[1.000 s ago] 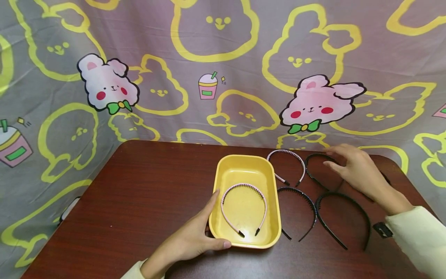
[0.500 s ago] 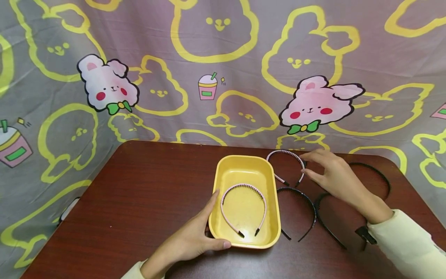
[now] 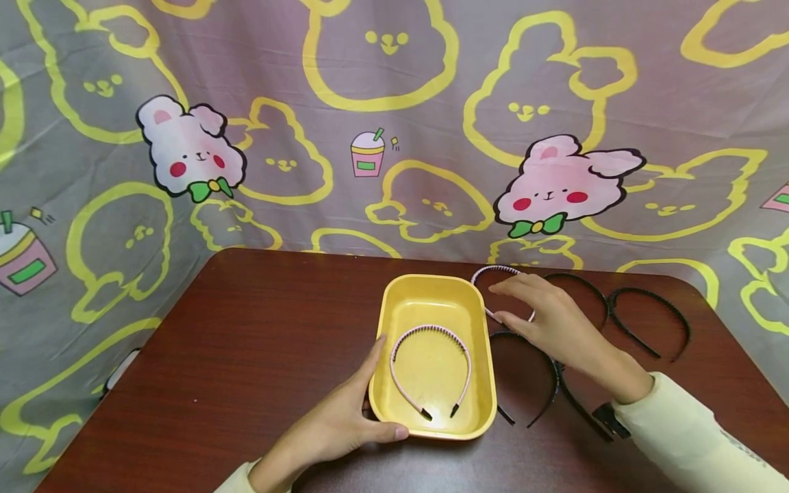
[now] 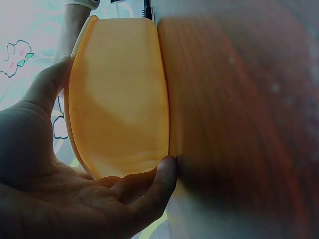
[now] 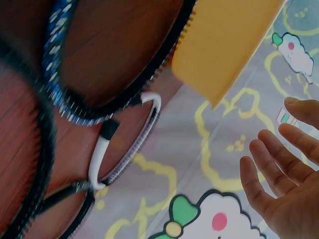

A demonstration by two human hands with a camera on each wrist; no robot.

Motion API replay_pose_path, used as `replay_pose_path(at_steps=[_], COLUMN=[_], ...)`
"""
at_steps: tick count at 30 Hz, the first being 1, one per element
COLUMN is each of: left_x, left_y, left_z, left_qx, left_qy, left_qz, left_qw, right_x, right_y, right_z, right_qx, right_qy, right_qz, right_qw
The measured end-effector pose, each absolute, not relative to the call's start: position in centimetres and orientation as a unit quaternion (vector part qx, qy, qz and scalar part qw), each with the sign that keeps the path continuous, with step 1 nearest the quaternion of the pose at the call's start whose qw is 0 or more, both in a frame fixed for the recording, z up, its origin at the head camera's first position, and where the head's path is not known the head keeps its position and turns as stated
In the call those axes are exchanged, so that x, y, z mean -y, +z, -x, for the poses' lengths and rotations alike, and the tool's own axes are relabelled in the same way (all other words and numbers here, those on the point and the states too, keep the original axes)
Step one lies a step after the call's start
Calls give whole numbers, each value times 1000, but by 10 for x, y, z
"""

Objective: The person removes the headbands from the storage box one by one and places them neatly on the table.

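My left hand (image 3: 335, 421) grips the near left corner of a yellow plastic tub (image 3: 431, 306), thumb at the rim, as the left wrist view confirms. Inside the tub lies a pale pink toothed headband (image 3: 397, 346), ends toward me. My right hand (image 3: 557, 315) hovers just right of the tub with fingers spread and holds nothing. Beneath it, partly covered, is a pale headband (image 3: 496, 268) with black tips. Nearer me, a dark headband with blue glitter (image 5: 54, 45) lies beside the tub.
Several black headbands, including one at the far right (image 3: 683, 322), lie on the reddish-brown table (image 3: 259, 329). A patterned curtain (image 3: 370, 89) hangs behind its back edge. A dark clip-like piece (image 3: 610, 419) is at my right cuff.
My right hand has moved left from over the black headbands at the back right to beside the tub, staying unfilled. My left hand and the tub have stayed put.
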State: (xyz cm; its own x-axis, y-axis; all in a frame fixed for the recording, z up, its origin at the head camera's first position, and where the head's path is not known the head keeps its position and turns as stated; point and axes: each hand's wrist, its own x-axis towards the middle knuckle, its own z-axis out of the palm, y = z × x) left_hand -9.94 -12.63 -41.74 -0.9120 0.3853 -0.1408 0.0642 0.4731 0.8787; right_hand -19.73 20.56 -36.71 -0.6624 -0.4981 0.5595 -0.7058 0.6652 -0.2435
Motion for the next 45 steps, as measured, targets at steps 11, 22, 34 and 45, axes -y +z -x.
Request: replay_pose_path(at_steps=[11,22,34,45], left_x=[127,127,128,127], left_y=[-418,-417,-418,-417], left_z=[100,101,101,100], left_qx=[-838,-830,-828,-832], left_qy=[502,512,513,509], left_qz=[-133,-141,-145,-139], left_qw=[165,171,172,170], right_x=[-177,-156,-140,-134], right_y=[-379,-386,-392,-399], right_z=[198,202,208,217], right_qx=[856,867,885,892], right_qy=[245,267,242,236], right_qz=[-391,-390,-385,-376], right_qw=[232,159,102,83])
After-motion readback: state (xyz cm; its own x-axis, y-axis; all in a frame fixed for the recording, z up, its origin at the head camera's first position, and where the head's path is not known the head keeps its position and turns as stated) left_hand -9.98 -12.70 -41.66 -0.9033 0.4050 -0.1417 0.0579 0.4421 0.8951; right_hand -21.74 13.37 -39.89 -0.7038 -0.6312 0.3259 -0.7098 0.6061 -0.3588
